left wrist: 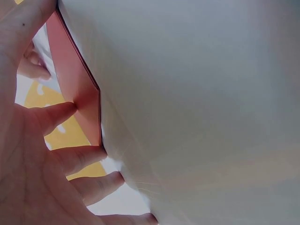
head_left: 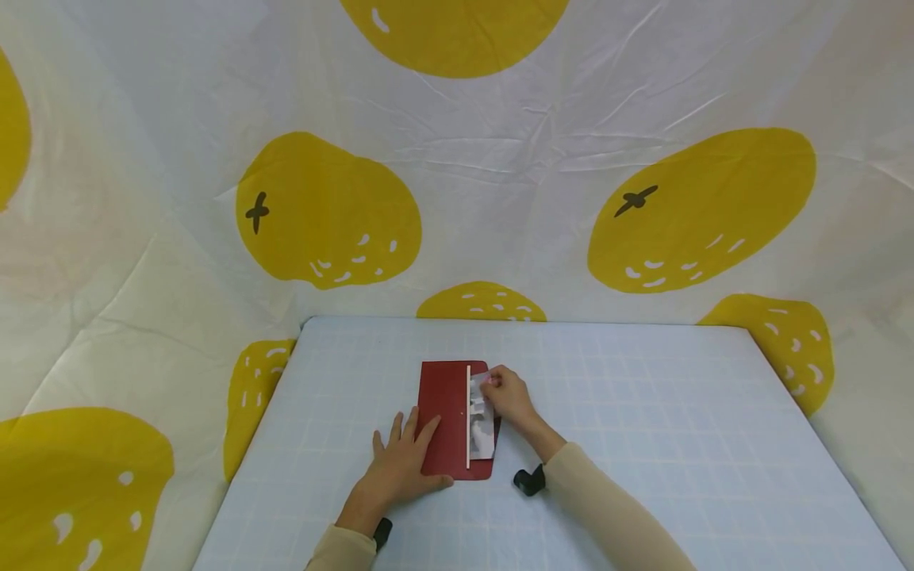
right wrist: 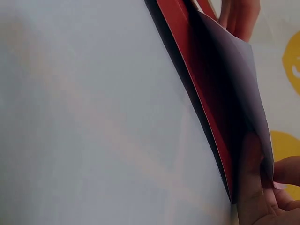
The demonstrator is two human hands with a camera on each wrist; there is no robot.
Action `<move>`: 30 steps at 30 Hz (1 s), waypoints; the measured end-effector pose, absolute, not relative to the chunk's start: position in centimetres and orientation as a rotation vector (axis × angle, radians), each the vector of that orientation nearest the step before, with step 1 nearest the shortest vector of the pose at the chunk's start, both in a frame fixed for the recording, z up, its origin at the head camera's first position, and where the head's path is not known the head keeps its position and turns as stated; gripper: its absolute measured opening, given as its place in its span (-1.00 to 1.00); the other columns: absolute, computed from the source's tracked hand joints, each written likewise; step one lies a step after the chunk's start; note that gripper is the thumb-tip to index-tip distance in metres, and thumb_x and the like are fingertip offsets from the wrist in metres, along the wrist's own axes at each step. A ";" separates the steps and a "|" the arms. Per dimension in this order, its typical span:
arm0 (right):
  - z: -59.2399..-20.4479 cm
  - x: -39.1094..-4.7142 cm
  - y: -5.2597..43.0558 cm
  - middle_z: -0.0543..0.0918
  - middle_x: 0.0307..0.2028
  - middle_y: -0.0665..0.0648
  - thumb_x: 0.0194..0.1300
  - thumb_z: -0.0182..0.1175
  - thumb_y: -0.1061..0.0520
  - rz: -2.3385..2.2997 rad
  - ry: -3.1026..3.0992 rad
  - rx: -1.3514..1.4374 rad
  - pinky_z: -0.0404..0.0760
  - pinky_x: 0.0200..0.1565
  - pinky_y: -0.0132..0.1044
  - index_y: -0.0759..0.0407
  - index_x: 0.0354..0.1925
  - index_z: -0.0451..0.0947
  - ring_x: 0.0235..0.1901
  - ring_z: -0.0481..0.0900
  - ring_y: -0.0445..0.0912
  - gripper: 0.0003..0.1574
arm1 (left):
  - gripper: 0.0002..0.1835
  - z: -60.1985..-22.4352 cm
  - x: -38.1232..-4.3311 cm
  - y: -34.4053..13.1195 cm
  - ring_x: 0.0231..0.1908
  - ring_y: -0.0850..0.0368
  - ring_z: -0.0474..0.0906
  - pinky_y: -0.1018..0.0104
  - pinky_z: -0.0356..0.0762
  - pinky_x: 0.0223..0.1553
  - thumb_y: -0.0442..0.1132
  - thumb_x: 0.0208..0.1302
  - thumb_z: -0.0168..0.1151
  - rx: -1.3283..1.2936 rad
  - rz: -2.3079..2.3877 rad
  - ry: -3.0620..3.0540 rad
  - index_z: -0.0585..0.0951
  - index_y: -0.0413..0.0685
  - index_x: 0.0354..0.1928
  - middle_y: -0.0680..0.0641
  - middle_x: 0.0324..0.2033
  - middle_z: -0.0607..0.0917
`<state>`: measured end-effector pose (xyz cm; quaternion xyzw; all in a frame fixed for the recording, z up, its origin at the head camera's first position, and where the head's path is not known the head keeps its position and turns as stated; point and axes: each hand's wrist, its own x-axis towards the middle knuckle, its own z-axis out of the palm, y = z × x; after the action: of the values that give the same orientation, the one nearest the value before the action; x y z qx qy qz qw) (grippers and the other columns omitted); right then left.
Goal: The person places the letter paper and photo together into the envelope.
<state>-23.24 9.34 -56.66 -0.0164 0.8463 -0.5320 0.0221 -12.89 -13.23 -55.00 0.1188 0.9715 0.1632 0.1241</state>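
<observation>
A red envelope (head_left: 443,416) lies flat on the table, its flap side to the right with a pale strip (head_left: 468,420) running along the opening. Part of a printed grey-and-white card or photo (head_left: 481,432) sticks out past that strip. My right hand (head_left: 508,395) pinches the sheet near its upper right corner; in the right wrist view the sheet (right wrist: 243,79) bows up from the red flap (right wrist: 187,56), thumb and fingers on its two sides. With fingers spread, my left hand (head_left: 403,464) rests on the envelope's left edge and the table beside it.
The table (head_left: 643,412) wears a pale blue checked cover. Behind and at the sides hangs a white cloth (head_left: 500,222) printed with yellow fruit. A black wrist device (head_left: 530,480) sits at the right wrist, another (head_left: 383,533) at the left.
</observation>
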 end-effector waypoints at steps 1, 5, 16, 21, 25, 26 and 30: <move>-56.6 -23.2 9.2 0.59 -0.44 0.08 0.28 0.26 0.28 -1.646 2.619 -0.050 0.47 -0.60 -0.35 0.35 -0.09 0.55 -0.56 0.48 -0.17 -0.76 | 0.13 -55.0 -12.9 -13.2 0.44 -0.40 -0.04 -0.57 -0.06 0.23 0.34 -0.07 0.48 0.346 0.476 2.832 0.23 0.09 0.52 -0.29 0.49 0.14; -56.3 -23.0 9.1 0.57 -0.43 0.07 0.31 0.25 0.24 -1.621 2.607 -0.046 0.48 -0.61 -0.35 0.34 -0.08 0.55 -0.56 0.47 -0.17 -0.76 | 0.13 -55.0 -12.8 -13.2 0.44 -0.40 -0.05 -0.57 -0.06 0.23 0.33 -0.07 0.49 0.342 0.485 2.828 0.23 0.09 0.52 -0.29 0.49 0.14; -55.8 -21.2 11.1 0.66 -0.28 0.21 0.43 0.18 0.22 -1.762 2.375 0.042 0.72 -0.37 -0.18 0.42 0.10 0.52 -0.41 0.67 -0.02 -0.65 | 0.15 -55.6 -13.0 -13.3 0.45 -0.38 -0.08 -0.56 -0.09 0.25 0.32 -0.10 0.51 0.321 0.486 2.830 0.21 0.12 0.53 -0.26 0.50 0.12; -55.8 -20.2 12.1 0.69 -0.19 0.32 0.45 0.14 0.26 -1.840 2.243 0.056 0.73 -0.29 -0.12 0.48 0.13 0.47 -0.32 0.70 0.09 -0.63 | 0.15 -55.5 -12.9 -13.3 0.44 -0.39 -0.06 -0.57 -0.08 0.24 0.31 -0.10 0.52 0.318 0.491 2.829 0.21 0.11 0.53 -0.27 0.50 0.12; -55.7 -19.6 12.6 0.69 -0.12 0.37 0.46 0.11 0.27 -1.897 2.140 0.058 0.72 -0.24 -0.07 0.51 0.14 0.45 -0.26 0.71 0.15 -0.61 | 0.14 -55.2 -12.8 -13.3 0.44 -0.40 -0.07 -0.58 -0.10 0.24 0.32 -0.09 0.51 0.330 0.508 2.828 0.23 0.09 0.52 -0.28 0.50 0.12; -55.6 -19.5 12.7 0.69 -0.11 0.37 0.46 0.12 0.27 -1.908 2.117 0.068 0.72 -0.23 -0.06 0.51 0.15 0.45 -0.25 0.71 0.16 -0.61 | 0.14 -55.2 -12.8 -13.2 0.44 -0.40 -0.07 -0.58 -0.10 0.23 0.32 -0.09 0.51 0.332 0.509 2.830 0.23 0.08 0.52 -0.29 0.49 0.13; -55.3 -19.3 12.9 0.68 -0.07 0.39 0.47 0.11 0.26 -1.920 2.068 0.074 0.72 -0.21 -0.04 0.51 0.18 0.42 -0.23 0.71 0.17 -0.58 | 0.14 -55.0 -12.7 -13.1 0.45 -0.40 -0.07 -0.57 -0.10 0.24 0.32 -0.09 0.51 0.331 0.507 2.834 0.23 0.07 0.52 -0.29 0.49 0.12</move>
<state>-19.32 12.95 -55.34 0.0260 0.7233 -0.6715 0.1590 -12.71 -13.14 -55.05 0.1135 0.9707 0.1736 0.1216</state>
